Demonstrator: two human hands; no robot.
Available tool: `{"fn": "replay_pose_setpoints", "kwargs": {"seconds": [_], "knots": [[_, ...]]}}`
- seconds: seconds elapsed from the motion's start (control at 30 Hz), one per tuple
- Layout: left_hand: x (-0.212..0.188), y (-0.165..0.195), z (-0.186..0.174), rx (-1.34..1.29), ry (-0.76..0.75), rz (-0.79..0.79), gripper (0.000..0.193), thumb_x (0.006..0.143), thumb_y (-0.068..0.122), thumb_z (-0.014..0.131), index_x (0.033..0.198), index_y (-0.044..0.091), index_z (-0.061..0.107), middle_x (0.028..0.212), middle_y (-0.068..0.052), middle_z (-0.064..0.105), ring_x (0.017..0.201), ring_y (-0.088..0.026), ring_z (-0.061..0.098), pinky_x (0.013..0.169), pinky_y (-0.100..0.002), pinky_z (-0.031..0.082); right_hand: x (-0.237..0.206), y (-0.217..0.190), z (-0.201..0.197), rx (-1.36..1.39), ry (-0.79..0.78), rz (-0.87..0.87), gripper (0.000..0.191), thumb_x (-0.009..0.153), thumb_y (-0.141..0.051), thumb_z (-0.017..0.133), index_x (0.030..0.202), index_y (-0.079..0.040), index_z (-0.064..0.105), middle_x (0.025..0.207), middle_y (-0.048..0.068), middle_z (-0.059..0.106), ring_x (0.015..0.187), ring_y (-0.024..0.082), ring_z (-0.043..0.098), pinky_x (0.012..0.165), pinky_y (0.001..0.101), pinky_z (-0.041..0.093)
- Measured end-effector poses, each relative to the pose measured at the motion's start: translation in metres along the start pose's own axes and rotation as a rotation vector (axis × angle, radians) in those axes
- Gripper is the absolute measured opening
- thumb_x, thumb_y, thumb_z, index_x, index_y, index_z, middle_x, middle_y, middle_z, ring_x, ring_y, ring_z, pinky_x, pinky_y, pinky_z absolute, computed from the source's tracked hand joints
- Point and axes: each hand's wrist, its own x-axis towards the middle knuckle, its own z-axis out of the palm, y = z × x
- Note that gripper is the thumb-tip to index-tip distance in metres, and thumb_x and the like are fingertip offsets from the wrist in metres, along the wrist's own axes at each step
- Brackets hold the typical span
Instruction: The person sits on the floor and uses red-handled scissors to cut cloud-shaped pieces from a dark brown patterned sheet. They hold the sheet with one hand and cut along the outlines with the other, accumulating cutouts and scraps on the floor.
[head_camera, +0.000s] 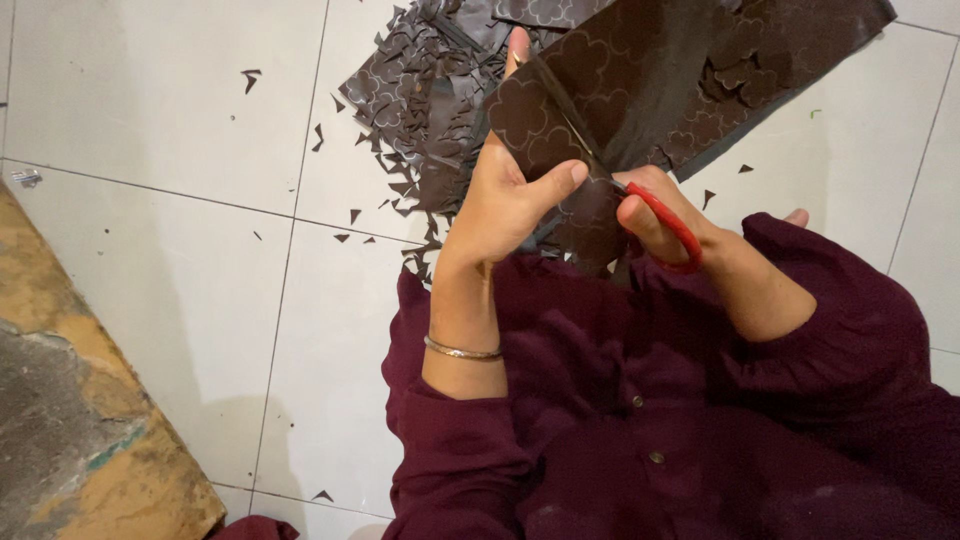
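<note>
A person in a maroon buttoned garment (640, 420) grips a dark brown sheet printed with scalloped flower outlines (600, 90) in the left hand (510, 190), thumb pressed on its face, while the right hand (655, 215) is closed through the red handles of a pair of scissors (672, 228) whose blades bite into the sheet toward eleven o'clock. Dark brown offcuts (410, 130) litter the white tiled floor (150, 110) at nine o'clock of the hands, and a thin metal bangle (462, 351) circles the left wrist.

The dark patterned sheet (690, 70) is cut off by the frame edge at twelve o'clock. The scissor blades (570, 125) are largely hidden against it, and the wooden board (80, 420) is cropped at eight o'clock.
</note>
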Motion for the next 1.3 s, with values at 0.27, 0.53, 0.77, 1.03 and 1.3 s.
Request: {"fn": "replay_pose_setpoints", "kwargs": {"seconds": [0.27, 0.53, 0.77, 1.03, 1.3], "knots": [[-0.001, -0.007, -0.001, 0.096, -0.014, -0.02, 0.1, 0.095, -0.004, 0.071, 0.168, 0.002, 0.002, 0.177, -0.003, 0.003, 0.163, -0.012, 0.011, 0.135, -0.029, 0.017, -0.002, 0.006, 0.0, 0.049, 0.012, 0.001, 0.093, 0.092, -0.089, 0.031, 0.089, 0.0, 0.059, 0.074, 0.001, 0.058, 0.073, 0.011, 0.053, 0.061, 0.0289, 0.044], [0.0, -0.007, 0.0, -0.002, 0.029, -0.073, 0.104, 0.092, -0.004, 0.071, 0.171, 0.004, 0.003, 0.174, -0.005, 0.011, 0.159, -0.015, 0.021, 0.132, -0.032, 0.024, -0.005, 0.019, -0.001, 0.047, 0.02, 0.12, 0.09, 0.089, -0.088, 0.029, 0.063, -0.005, 0.049, 0.054, 0.003, 0.045, 0.052, 0.012, 0.045, 0.046, 0.0315, 0.033], [0.004, -0.009, 0.0, -0.09, 0.083, -0.177, 0.108, 0.088, -0.01, 0.068, 0.172, 0.011, 0.004, 0.158, -0.007, 0.042, 0.14, -0.016, 0.045, 0.124, -0.032, 0.039, -0.003, 0.012, 0.002, 0.188, -0.028, 0.191, 0.089, 0.091, -0.084, 0.029, 0.061, -0.005, 0.056, 0.05, 0.007, 0.053, 0.044, 0.017, 0.053, 0.041, 0.0314, 0.04], [0.003, -0.023, -0.005, -0.16, 0.131, -0.265, 0.108, 0.082, -0.014, 0.064, 0.169, 0.015, 0.007, 0.119, -0.009, 0.057, 0.103, -0.015, 0.058, 0.093, -0.029, 0.052, 0.002, 0.007, 0.0, 0.166, -0.026, 0.367, 0.085, 0.09, -0.083, 0.027, 0.062, -0.005, 0.047, 0.051, 0.009, 0.052, 0.043, 0.02, 0.054, 0.04, 0.0333, 0.041], [0.018, -0.06, -0.025, 0.745, 0.541, -0.435, 0.096, 0.085, 0.002, 0.072, 0.164, 0.016, 0.018, 0.12, -0.017, 0.077, 0.106, -0.025, 0.075, 0.095, -0.036, 0.058, 0.006, 0.007, -0.035, 0.286, 0.088, 0.298, 0.104, 0.085, -0.092, 0.015, 0.084, -0.002, 0.068, 0.061, 0.002, 0.052, 0.053, 0.013, 0.052, 0.051, 0.0289, 0.046]]}}
